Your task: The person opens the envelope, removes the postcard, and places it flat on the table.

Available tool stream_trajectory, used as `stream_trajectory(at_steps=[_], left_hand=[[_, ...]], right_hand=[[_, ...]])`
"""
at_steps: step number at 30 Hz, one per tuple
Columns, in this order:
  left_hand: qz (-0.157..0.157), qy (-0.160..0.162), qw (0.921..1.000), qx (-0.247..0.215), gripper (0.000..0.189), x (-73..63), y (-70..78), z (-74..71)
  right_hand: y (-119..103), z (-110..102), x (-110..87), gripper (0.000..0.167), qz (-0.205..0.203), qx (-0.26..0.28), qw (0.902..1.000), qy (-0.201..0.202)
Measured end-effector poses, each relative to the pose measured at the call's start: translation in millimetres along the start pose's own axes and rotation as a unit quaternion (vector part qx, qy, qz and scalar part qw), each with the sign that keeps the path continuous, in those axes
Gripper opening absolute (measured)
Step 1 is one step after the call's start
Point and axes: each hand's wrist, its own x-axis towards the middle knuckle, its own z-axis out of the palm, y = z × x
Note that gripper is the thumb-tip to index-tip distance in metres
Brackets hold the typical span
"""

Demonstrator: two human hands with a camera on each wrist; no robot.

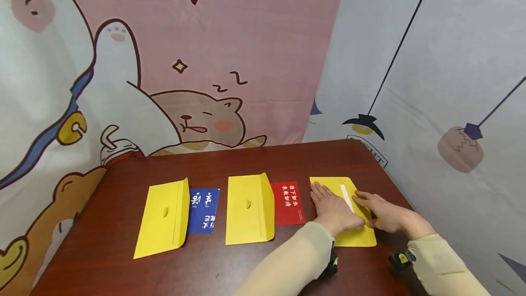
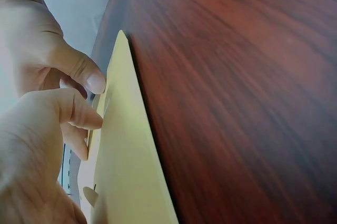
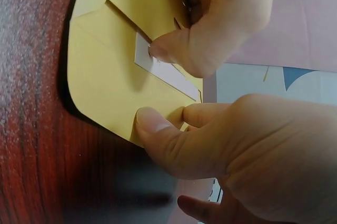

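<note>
A yellow envelope (image 1: 356, 240) lies at the right of the table with its flap (image 3: 105, 87) folded out. A white strip, perhaps a card's edge (image 3: 167, 74), shows at its opening. My left hand (image 1: 334, 209) rests on the envelope's body with fingers extended; its thumb touches the white strip in the right wrist view. At the flap's right edge, my right hand (image 1: 384, 214) pinches the flap between thumb and forefinger. The left wrist view shows both hands (image 2: 31, 139) low over the envelope. What lies inside the envelope is hidden.
Left of the hands, a red card (image 1: 289, 204) lies beside a middle yellow envelope (image 1: 242, 209). Farther left, a blue card (image 1: 203, 211) sits beside another yellow envelope (image 1: 158, 220). The brown table (image 1: 197, 268) meets printed cloth walls at its back and right.
</note>
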Motion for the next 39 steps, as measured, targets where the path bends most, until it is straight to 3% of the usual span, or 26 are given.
stream_trajectory(at_steps=[5,12,22,27,32,39], left_hand=[[-0.012,0.01,0.9995,-0.026,0.125,0.5,1.3,-0.2],[0.004,0.019,0.9969,-0.077,0.123,1.6,-1.4,0.9],[0.0,0.006,0.9902,-0.139,0.124,-0.5,-7.0,-4.9],[0.003,0.008,0.9879,-0.155,0.124,-1.4,-10.1,-2.8],[0.004,0.012,0.9864,-0.164,0.131,-2.4,-11.1,-1.2],[0.004,0.021,0.9861,-0.165,0.129,-0.7,-10.7,0.6]], right_hand=[[0,0,2.2,0.076,0.005,0.001,1.0,0.0],[4,1,4.7,0.077,0.021,0.001,0.9998,0.0],[9,-1,2.9,0.079,0.017,0.02,0.9996,-0.007],[11,1,1.5,0.071,0.009,0.045,0.9989,-0.007],[9,5,4.2,0.059,-0.002,0.037,0.999,0.027],[2,12,12.1,0.057,-0.004,-0.04,0.994,0.102]])
